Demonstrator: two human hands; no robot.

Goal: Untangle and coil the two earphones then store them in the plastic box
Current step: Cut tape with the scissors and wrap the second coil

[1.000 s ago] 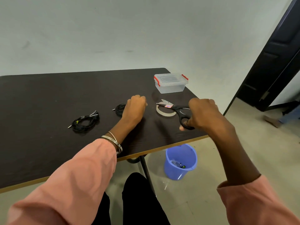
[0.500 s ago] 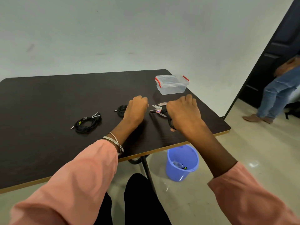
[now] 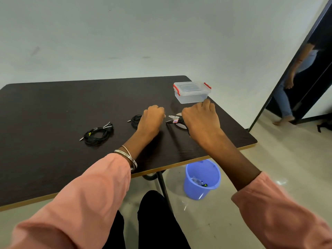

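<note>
One black earphone lies coiled [image 3: 98,134] on the dark table [image 3: 53,108], left of both hands. A second black earphone coil [image 3: 135,120] sits against my left hand [image 3: 151,119], which is curled into a fist over the coil's right part. My right hand [image 3: 200,121] grips the black scissors [image 3: 174,120], whose blades are slightly apart and point at the left fist. The clear plastic box [image 3: 191,92] with red clips stands lidded at the far right of the table, just beyond my right hand.
A tape roll [image 3: 179,125] lies mostly hidden under the scissors and my right hand. A blue bucket [image 3: 202,178] stands on the floor below the table's near edge. A person [image 3: 287,97] walks in the doorway at right.
My right hand has carried the scissors left, from the table's near right edge up to the left fist. My left hand has stayed by its coil. The person at the doorway has walked on.
</note>
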